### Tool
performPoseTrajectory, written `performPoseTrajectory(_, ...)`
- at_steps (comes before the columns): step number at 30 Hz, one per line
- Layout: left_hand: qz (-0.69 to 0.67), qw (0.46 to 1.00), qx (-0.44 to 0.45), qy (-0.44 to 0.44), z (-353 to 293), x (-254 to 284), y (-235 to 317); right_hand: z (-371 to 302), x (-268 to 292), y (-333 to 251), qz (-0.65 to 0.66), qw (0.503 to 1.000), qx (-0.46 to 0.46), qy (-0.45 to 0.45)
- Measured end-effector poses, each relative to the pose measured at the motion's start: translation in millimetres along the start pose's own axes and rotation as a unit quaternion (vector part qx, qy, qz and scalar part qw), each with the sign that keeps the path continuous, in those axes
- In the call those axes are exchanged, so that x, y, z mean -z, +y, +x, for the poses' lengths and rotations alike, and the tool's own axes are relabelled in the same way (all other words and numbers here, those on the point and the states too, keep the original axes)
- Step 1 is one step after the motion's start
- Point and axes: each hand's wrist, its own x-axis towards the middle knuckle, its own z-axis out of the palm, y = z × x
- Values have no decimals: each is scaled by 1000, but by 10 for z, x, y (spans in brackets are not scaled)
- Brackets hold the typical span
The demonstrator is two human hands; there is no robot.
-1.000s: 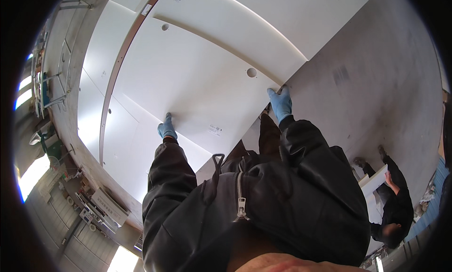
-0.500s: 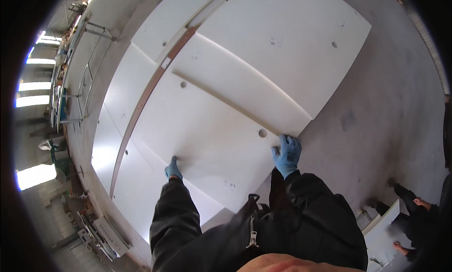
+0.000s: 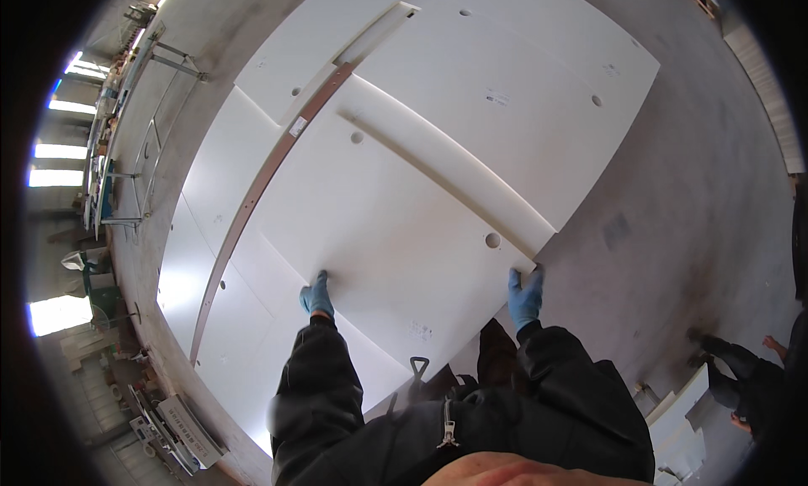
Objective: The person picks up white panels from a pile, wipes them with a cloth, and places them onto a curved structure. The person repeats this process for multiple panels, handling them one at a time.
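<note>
A white board [image 3: 391, 225] with round holes lies on other white panels in front of me. My left hand [image 3: 317, 297], in a blue glove, closes on its left edge. At the near right corner, my right hand [image 3: 525, 296], also blue-gloved, grips the board's edge. The fingers under the board are hidden. A raised white panel [image 3: 539, 107] lies beyond it, with a narrow shadowed strip between the two. Left of the board runs a brown strip [image 3: 271, 170] bearing a small white label.
More white panels [image 3: 189, 250] extend to the left. A metal frame [image 3: 154, 141] stands at the far left, and stacked items [image 3: 181, 431] sit lower left. At the lower right, another person [image 3: 741, 372] is near a white panel [image 3: 680, 427]. Grey floor [image 3: 656, 208] borders the right side.
The board has slid away from me and to the right, narrowing the strip before the raised panel. Both hands moved with it, and my right hand now sits lower on the corner.
</note>
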Motion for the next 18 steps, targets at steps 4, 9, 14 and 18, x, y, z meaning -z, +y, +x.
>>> performPoseTrajectory(4,47,996,-40,57,128,-289,179,182,-62,268,-90,996,-28,-3)
performPoseTrajectory(9,63,998,-1,14,-111,-231,466,322,-78,327,-68,997,-29,-10)
performPoseTrajectory(14,38,998,-26,30,-199,-294,626,452,-104,281,-47,999,-16,2)
performPoseTrajectory(18,24,999,-38,11,-94,-429,695,593,-98,262,-80,996,-47,7)
